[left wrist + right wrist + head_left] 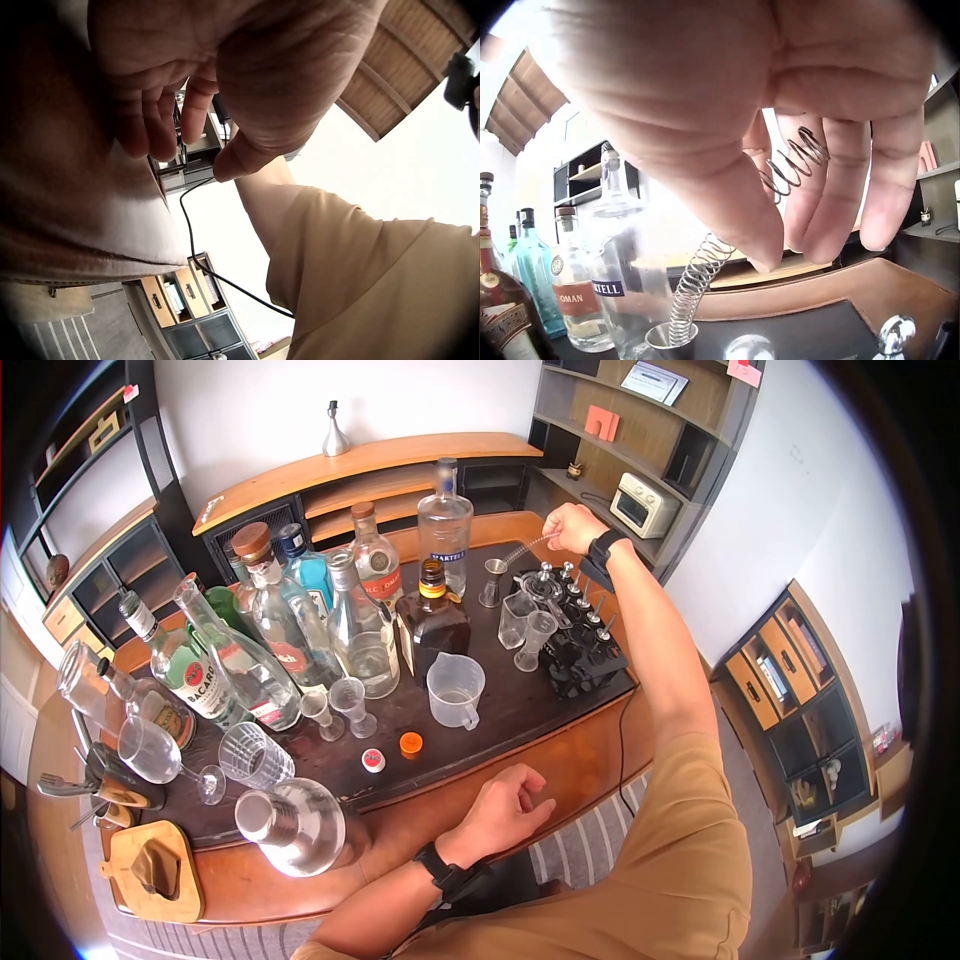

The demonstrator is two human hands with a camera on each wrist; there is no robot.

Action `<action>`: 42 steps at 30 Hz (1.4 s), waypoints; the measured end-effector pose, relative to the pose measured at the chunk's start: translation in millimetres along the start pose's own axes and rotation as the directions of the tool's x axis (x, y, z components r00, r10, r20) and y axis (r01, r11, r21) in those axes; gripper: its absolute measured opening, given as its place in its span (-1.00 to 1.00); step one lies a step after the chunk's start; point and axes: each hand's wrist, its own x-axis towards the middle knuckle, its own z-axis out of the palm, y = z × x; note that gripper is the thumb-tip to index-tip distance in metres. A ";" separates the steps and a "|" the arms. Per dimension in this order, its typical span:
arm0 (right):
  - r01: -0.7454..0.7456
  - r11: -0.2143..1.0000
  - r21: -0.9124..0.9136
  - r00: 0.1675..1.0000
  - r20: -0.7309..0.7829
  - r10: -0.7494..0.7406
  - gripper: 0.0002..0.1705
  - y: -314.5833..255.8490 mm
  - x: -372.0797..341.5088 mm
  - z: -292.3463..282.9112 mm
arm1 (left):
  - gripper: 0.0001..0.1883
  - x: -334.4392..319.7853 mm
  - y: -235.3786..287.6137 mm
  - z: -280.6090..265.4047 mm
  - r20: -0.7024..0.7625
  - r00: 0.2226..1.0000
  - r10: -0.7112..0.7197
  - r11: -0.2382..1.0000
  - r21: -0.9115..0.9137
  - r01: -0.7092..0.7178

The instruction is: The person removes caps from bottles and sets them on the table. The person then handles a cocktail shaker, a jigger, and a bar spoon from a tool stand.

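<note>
My right hand (pixel 574 528) pinches a long metal coil spring (pixel 697 274) between thumb and fingers. One end of the spring sticks out behind the thumb. Its lower end reaches into the mouth of a small steel jigger (pixel 492 582), standing at the table's far right beside a tall clear Martell bottle (pixel 446 525). My left hand (pixel 500 807) is at the front edge of the table, holding nothing, its fingers loosely bent. Ahead of it lie an orange cap (pixel 411 743) and a red-and-white cap (pixel 373 760), with a plastic measuring jug (pixel 456 695) beyond them.
A black rack (pixel 580 670) with metal pourers and tools stands right of the jigger. Beside it are an hourglass-shaped glass (pixel 535 640) and other glassware. Several bottles crowd the table's left and back. A steel shaker (pixel 295 828) and a wine glass (pixel 150 750) stand front left.
</note>
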 end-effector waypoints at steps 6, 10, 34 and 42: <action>-0.063 0.997 -0.042 0.998 0.012 0.063 -0.68 2.8 6.5 1.0 | -0.69 0.3 -3.7 1.3 -0.006 1.000 0.017 1.000 0.004 -0.017; -0.081 0.995 -0.062 0.997 -0.012 0.080 -0.63 6.7 9.9 5.9 | -0.69 -0.1 -2.7 1.1 -0.005 1.000 0.019 1.000 0.009 -0.019; -0.141 0.990 -0.003 0.987 0.072 0.140 -0.51 -5.1 -9.6 -29.2 | -0.69 -0.4 -4.1 1.5 -0.014 0.999 0.038 0.999 0.019 -0.038; 0.018 0.999 -0.032 0.996 -0.084 -0.021 -0.49 3.6 -11.8 -23.4 | -0.69 2.0 -9.2 2.7 -0.044 0.992 0.122 0.992 0.030 -0.121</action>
